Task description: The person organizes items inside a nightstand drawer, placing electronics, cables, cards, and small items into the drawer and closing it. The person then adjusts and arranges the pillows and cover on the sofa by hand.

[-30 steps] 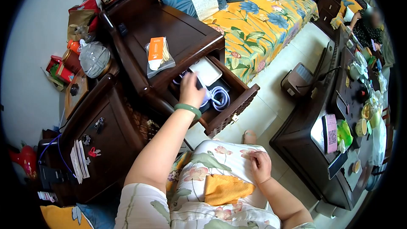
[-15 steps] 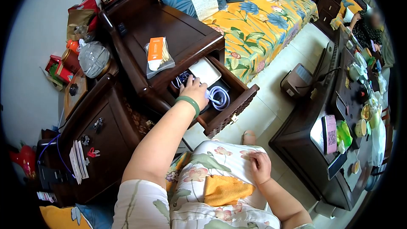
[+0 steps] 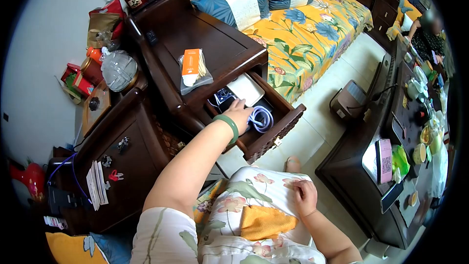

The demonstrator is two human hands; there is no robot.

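My left hand (image 3: 236, 116), with a green bangle on the wrist, reaches into an open wooden drawer (image 3: 286, 129). Its fingers point downward and look apart, their tips partly hidden among the contents. A coiled lavender cable (image 3: 262, 119) lies right beside the thumb side. A white box (image 3: 246, 89) sits beyond the fingertips, and a dark blue patterned item (image 3: 223, 96) is left of them. My right hand (image 3: 305, 198) rests on my lap, fingers curled in, with nothing visible in it. Near it on the flowered clothing lies a yellow knitted cloth (image 3: 267, 223).
On the cabinet top (image 3: 215, 34) lies a bag of cotton swabs with an orange label (image 3: 194, 68). A cluttered dark table (image 3: 349, 166) stands at right, holding a phone (image 3: 385, 160). Another person (image 3: 430, 36) sits beyond it. A flowered sofa (image 3: 303, 44) is ahead.
The whole view has shifted slightly, with things lower and further right. My left hand stays in the drawer, its fingers a little further down among the contents. My right hand remains on the lap.
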